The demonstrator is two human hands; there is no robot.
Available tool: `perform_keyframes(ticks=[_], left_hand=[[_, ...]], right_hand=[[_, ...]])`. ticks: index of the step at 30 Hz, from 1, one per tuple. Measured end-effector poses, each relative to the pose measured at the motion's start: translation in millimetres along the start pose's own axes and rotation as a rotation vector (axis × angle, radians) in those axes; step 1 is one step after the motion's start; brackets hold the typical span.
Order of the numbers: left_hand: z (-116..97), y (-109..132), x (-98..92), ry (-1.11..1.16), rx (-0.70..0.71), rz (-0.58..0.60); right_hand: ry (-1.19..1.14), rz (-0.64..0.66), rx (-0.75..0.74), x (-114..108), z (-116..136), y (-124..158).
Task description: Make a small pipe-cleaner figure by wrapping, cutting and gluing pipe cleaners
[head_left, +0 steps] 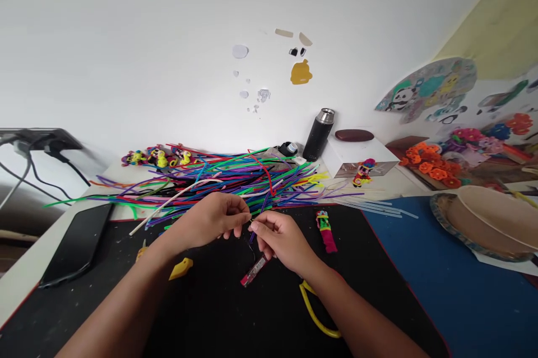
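Note:
My left hand (pixel 218 217) and my right hand (pixel 281 237) meet above the black mat (pixel 218 313), fingertips pinched close together. Whatever lies between the fingertips is too small to make out. A purple pipe cleaner (pixel 252 235) shows just behind my right fingers; whether it is held, I cannot tell. Below the right hand lies a small red-and-clear packet (pixel 254 272) with a printed label. Yellow-handled scissors (pixel 313 313) are partly hidden by my right forearm. Under my left forearm rests a yellow tool handle (pixel 181 269). A small figure with a magenta base (pixel 326 232) lies to the right.
Behind the hands spreads a large heap of coloured pipe cleaners (pixel 227 179). A black flask (pixel 318 135) and white box (pixel 357 156) stand by the wall. The phone (pixel 78 243) lies left, several small figures (pixel 157 157) behind it. A bowl (pixel 500 218) stands right.

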State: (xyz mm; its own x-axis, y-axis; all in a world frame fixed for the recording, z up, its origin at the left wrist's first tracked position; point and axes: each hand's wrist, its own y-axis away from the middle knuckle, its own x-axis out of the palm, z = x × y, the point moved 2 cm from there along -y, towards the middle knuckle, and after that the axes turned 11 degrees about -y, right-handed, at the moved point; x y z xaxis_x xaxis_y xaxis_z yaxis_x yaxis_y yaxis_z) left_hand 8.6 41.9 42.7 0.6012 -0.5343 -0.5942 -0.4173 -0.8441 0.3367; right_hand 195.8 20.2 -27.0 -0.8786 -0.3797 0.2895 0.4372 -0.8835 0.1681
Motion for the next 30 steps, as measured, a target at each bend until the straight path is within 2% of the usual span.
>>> perform_keyframes(ticks=[8,17,30], left_hand=[[0.4,-4.9,10.6,0.058,-0.001,0.084],[-0.5,-5.9,7.6,0.077,0.027,0.052],[-3.9,-1.5,10.8,0.024,0.014,0.093]], right_hand=[[-0.02,-0.002,-0.043,-5.8,-1.7,10.5],[-0.051,0.022,-0.069,-6.6,0.8,14.9],[-0.059,0.028,-0.094,-9.3,0.6,14.9]])
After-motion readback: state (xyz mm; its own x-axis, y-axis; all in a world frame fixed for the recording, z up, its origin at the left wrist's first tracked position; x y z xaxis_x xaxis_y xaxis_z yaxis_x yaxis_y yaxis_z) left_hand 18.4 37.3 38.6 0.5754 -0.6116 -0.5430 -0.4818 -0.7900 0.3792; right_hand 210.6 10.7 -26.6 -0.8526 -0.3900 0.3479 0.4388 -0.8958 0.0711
